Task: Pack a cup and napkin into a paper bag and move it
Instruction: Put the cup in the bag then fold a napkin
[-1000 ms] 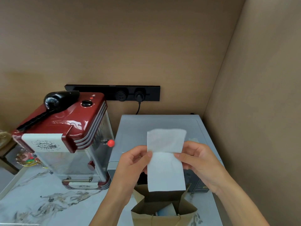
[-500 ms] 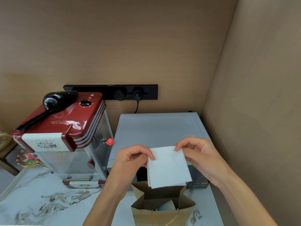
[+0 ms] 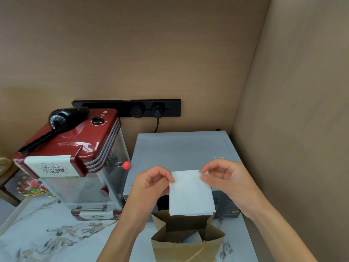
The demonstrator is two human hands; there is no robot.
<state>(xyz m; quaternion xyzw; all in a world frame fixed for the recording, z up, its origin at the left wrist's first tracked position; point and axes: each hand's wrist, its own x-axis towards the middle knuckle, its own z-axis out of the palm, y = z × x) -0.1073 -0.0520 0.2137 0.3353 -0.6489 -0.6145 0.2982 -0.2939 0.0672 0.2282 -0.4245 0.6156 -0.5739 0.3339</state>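
Marble counter (image 3: 56, 237) with bag (image 3: 187, 248), appliances.

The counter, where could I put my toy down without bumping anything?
Bare marble counter lies in front of the red popcorn machine, left of the paper bag. The flat top of the grey appliance, behind the hands, is bare too. It is crowded around the bag's mouth, where the left hand and right hand hold the napkin.
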